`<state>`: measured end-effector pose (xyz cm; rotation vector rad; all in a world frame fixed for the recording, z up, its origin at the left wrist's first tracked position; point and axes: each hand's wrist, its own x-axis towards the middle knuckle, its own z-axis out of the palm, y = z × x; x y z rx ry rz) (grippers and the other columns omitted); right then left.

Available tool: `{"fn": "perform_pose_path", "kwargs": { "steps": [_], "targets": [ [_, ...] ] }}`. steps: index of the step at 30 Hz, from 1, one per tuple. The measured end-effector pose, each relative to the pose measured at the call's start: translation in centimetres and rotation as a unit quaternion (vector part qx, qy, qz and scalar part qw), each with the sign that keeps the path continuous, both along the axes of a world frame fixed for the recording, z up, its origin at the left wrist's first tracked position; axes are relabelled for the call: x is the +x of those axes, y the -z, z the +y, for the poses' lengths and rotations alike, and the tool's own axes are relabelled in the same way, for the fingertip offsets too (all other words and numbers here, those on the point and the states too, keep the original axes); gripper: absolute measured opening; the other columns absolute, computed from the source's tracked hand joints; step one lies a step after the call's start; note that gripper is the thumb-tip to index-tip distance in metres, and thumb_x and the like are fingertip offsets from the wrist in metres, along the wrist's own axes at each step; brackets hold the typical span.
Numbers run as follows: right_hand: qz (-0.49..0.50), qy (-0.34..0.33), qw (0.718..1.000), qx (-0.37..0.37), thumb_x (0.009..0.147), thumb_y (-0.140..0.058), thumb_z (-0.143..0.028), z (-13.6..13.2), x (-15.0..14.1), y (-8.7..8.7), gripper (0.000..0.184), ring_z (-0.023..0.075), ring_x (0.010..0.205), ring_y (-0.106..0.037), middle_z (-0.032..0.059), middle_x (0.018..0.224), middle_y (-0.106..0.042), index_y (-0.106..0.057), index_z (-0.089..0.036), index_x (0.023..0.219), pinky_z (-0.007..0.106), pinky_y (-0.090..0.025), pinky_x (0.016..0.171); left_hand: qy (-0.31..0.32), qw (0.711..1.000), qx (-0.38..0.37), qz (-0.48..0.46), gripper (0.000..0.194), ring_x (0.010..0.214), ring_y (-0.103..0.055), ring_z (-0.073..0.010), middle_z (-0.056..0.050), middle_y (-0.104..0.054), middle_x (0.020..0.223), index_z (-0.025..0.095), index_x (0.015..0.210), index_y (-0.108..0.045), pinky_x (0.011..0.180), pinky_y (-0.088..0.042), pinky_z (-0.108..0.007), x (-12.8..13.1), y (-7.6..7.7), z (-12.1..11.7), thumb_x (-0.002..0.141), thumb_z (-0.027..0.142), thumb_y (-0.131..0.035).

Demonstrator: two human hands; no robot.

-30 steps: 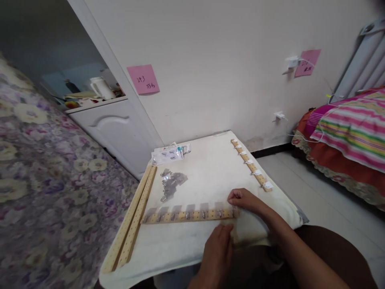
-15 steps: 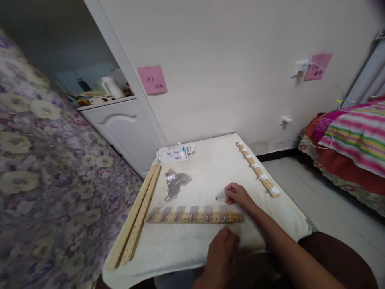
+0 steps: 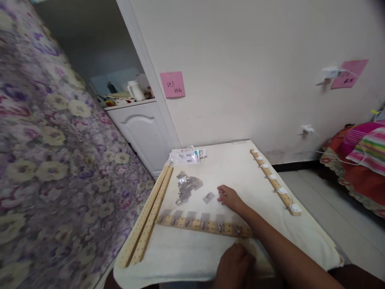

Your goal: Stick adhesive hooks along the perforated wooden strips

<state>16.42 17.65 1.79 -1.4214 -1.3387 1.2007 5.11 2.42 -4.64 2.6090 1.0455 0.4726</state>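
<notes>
On the cloth-covered worktop (image 3: 270, 224), the right hand (image 3: 229, 197) reaches with loosely curled, empty fingers toward a small metal clip (image 3: 208, 197) at its nine o'clock, while the left hand (image 3: 236, 267), fingers hidden, rests at six o'clock below the wooden strip (image 3: 204, 226).

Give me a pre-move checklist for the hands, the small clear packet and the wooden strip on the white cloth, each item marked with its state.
1. Right hand free to pick: ok, fingers loosely open on the cloth, holding nothing.
2. Small clear packet within reach: ok, it lies flat just left of the right fingertips; whether they touch it, cannot tell.
3. Perforated wooden strip steadied: cannot tell; left hand sits at the white cloth near edge, apart from the strip.
4. Strip filled: not ok, its right end shows bare holes.
5. Spare supply: ok, a pile of clear packets lies behind the strip.
</notes>
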Motion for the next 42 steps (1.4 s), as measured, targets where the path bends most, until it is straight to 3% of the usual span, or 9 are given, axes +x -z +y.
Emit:
{"fn": "perform_pose_path", "kwargs": {
  "steps": [4, 6, 9, 15, 22, 26, 30, 36, 42],
  "targets": [
    [-0.066, 0.008, 0.996, 0.062, 0.072, -0.056, -0.018, -3.0, 4.5, -0.3, 0.008, 0.0176, 0.076, -0.057, 0.0014, 0.075, -0.063, -0.063, -0.02, 0.074, 0.028, -0.044, 0.07, 0.015, 1.0, 0.002, -0.025, 0.025, 0.073, -0.05, -0.0176, -0.005, -0.057, 0.084, 0.024, 0.095, -0.059, 0.061, -0.037, -0.028, -0.1, -0.1, -0.1, 0.072, 0.015, -0.056],
    [-0.132, -0.003, 0.986, 0.104, 0.074, -0.056, -0.022, -5.4, 7.1, -0.3, 0.009, 0.0172, 0.07, -0.054, 0.0011, 0.071, -0.061, -0.064, -0.019, 0.074, 0.028, -0.041, 0.065, 0.014, 0.999, 0.006, -0.034, 0.026, 0.075, -0.052, -0.018, -0.005, -0.058, 0.085, 0.024, 0.094, -0.058, 0.063, -0.038, -0.028, -0.1, -0.4, -0.2, 0.071, 0.013, -0.055],
    [-0.156, -0.014, 0.984, 0.081, 0.074, -0.06, -0.029, -9.0, 9.7, 0.3, 0.012, 0.016, 0.066, -0.051, 0.0001, 0.07, -0.059, -0.065, -0.019, 0.079, 0.027, -0.039, 0.06, 0.013, 0.999, 0.007, -0.038, 0.026, 0.077, -0.053, -0.0188, -0.005, -0.059, 0.085, 0.022, 0.091, -0.059, 0.065, -0.039, -0.029, 0.1, -0.7, -0.3, 0.07, 0.009, -0.053],
    [-0.227, -0.03, 0.969, 0.095, 0.061, -0.072, -0.023, -12.6, 8.9, 2.1, 0.023, 0.0193, 0.079, -0.053, 0.0021, 0.085, -0.059, -0.064, -0.022, 0.082, 0.029, -0.042, 0.07, 0.014, 0.998, -0.003, -0.056, 0.032, 0.081, -0.053, -0.019, -0.005, -0.059, 0.088, 0.021, 0.093, -0.059, 0.069, -0.041, -0.029, -0.1, -1.5, -0.6, 0.066, 0.005, -0.05],
    [-0.258, -0.03, 0.958, 0.119, 0.068, -0.065, -0.023, -13.6, 7.5, 1.3, 0.014, 0.0197, 0.08, -0.054, 0.0021, 0.084, -0.06, -0.061, -0.022, 0.081, 0.029, -0.041, 0.071, 0.054, 0.99, -0.008, -0.132, 0.032, 0.082, -0.053, -0.0177, -0.006, -0.059, 0.09, 0.021, 0.092, -0.059, 0.068, -0.041, -0.027, -1.3, -0.7, -0.8, 0.065, 0.005, -0.052],
    [-0.188, -0.028, 0.979, 0.078, 0.069, -0.064, -0.026, -14.1, 7.2, 1.2, 0.012, 0.0161, 0.065, -0.051, -0.0011, 0.069, -0.058, -0.058, -0.021, 0.079, 0.026, -0.036, 0.059, 0.057, 0.987, 0.009, -0.15, 0.031, 0.08, -0.053, -0.0174, -0.004, -0.058, 0.089, 0.024, 0.093, -0.058, 0.067, -0.04, -0.027, -2.9, 0.8, -1.3, 0.067, 0.008, -0.054],
    [-0.021, -0.073, 0.997, -0.015, 0.064, -0.071, -0.035, -14.1, 6.8, 1.7, 0.023, 0.0124, 0.055, -0.047, -0.0037, 0.061, -0.054, -0.056, -0.02, 0.074, 0.024, -0.033, 0.051, 0.053, 0.988, 0.023, -0.146, 0.028, 0.076, -0.053, -0.016, -0.004, -0.058, 0.085, 0.025, 0.095, -0.059, 0.065, -0.039, -0.026, -5.3, 1.2, -1.5, 0.075, 0.008, -0.048],
    [0.147, -0.101, 0.971, -0.157, 0.069, -0.07, -0.045, -14.8, 6.9, 1.5, 0.032, 0.0083, 0.054, -0.051, 0.0007, 0.067, -0.061, -0.064, -0.015, 0.08, 0.019, -0.033, 0.047, 0.044, 0.986, 0.021, -0.158, 0.022, 0.075, -0.054, -0.015, -0.004, -0.058, 0.084, 0.025, 0.093, -0.059, 0.064, -0.042, -0.024, -8.8, 0.4, -1.2, 0.084, 0.015, -0.042],
    [0.248, -0.112, 0.947, -0.171, 0.069, -0.076, -0.034, -16.0, 6.8, 1.4, 0.028, 0.0049, 0.055, -0.055, 0.0014, 0.07, -0.063, -0.065, -0.012, 0.085, 0.014, -0.038, 0.049, 0.088, 0.978, 0.037, -0.187, 0.018, 0.074, -0.054, -0.0147, -0.004, -0.058, 0.079, 0.021, 0.091, -0.057, 0.064, -0.043, -0.023, -10.5, 0.6, 0.0, 0.085, 0.016, -0.041]
  ]
}}
